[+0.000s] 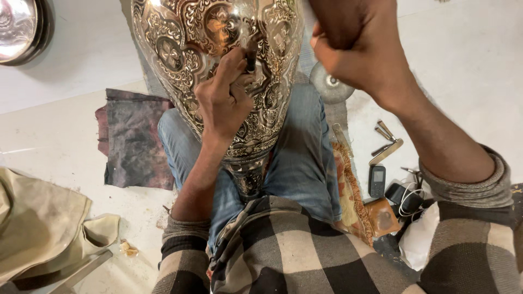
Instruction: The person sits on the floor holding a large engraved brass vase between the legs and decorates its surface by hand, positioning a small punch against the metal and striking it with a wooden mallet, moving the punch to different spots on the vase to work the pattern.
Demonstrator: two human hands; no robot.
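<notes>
My left hand (222, 100) pressed against the engraved metal vase (218, 71), fingers pinched closed around a small dark chisel (250, 61) set on its ornamented wall. My right hand (354, 51) was raised above it, clenched into a fist; whatever it gripped was hidden from me. The vase lay tilted across my lap, its neck pointing toward my checked shirt. On the floor to my right lay a phone (376, 181), metal tools (385, 142) and a round disc (330, 83); to my left, a dark cloth (133, 139) and a beige bag (43, 226).
</notes>
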